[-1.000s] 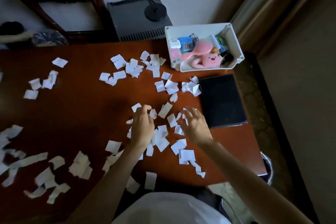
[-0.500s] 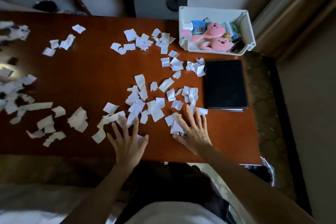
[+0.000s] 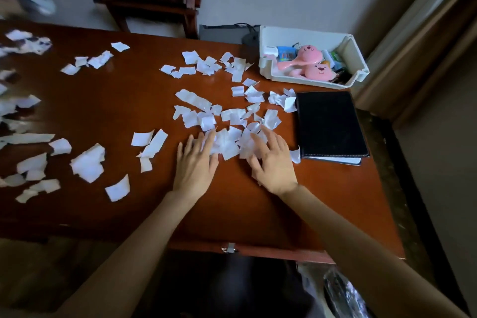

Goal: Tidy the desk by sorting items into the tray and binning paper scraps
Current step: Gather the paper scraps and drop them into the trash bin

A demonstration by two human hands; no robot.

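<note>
**A:** Where is the paper?

**B:** White paper scraps [image 3: 227, 143] litter a reddish-brown desk [image 3: 129, 100], thickest at centre, where both hands press on a heap. Looser clusters lie toward the far edge and along the left side, where several are cut off by the frame or smeared by blur.

**A:** And the hands?

**B:** The left hand [image 3: 195, 165] lies flat, fingers spread wide, its fingertips on the heap's near-left edge. The right hand [image 3: 272, 162] is also spread, fingers slightly bent over the heap's right side. Neither visibly grips a piece; whether scraps are pinned under the palms cannot be told.

**A:** The tray?

**B:** A white tray [image 3: 358, 59] sits at the far right corner, apart from the hands. In it lie pink toys [image 3: 313, 66] with a face on one, a blue item and small objects too crowded to identify. Just in front, a black notebook [image 3: 330, 124] rests on the desk, scraps touching its left edge.

**A:** Beyond the desk?

**B:** A dark wooden chair [image 3: 152, 0] stands against the wall, and a grey box [image 3: 224, 32] is mostly hidden behind the desk. At bottom right, something shiny and crinkled [image 3: 343, 292] under the desk's edge is too dark to make out.
</note>
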